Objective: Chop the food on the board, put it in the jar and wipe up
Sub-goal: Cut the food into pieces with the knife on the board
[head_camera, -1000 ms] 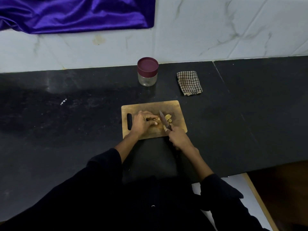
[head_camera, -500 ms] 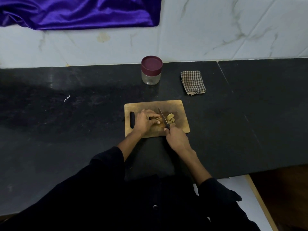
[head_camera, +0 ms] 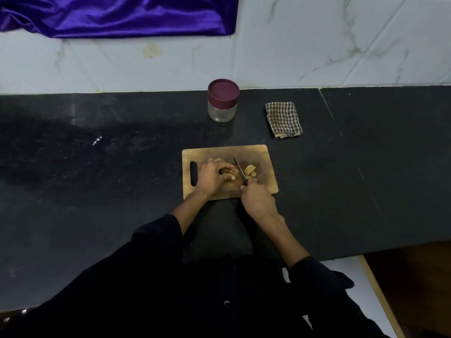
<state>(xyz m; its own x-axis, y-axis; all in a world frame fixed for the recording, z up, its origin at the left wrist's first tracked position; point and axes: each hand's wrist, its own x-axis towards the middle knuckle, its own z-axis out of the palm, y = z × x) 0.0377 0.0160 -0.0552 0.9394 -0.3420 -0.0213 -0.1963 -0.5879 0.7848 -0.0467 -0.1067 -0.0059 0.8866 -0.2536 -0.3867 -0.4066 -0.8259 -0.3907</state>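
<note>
Chopping is under way on the board (head_camera: 227, 152), and everything reads off that board. The left hand (head_camera: 212, 176) sits on its left half, fingers curled over the uncut lump of food (head_camera: 228, 171), pinning it down. The right hand (head_camera: 257, 201) is at the board's near edge, wrapped round the handle of the knife (head_camera: 239, 170); the blade runs away from the person, tip leaning a little left, across the board's middle. Here's what matters: the blade's long axis lies just to the right of the left fingertips, with the cut pieces (head_camera: 250, 172) heaped on the blade's far side, toward the board's right half. So the uncut lump is left of the edge, the finished bits right of it, and the next slice looks set to bite leftward into what the left hand holds. Whether the blade touches the fingers I cannot tell; close, that much is plain, and that's the risk. Beyond the board's far edge stands the jar (head_camera: 222, 103), lid on, and to the far right the cloth (head_camera: 283, 119), folded and untouched. Jarring and wiping are not yet begun, I'd judge
</note>
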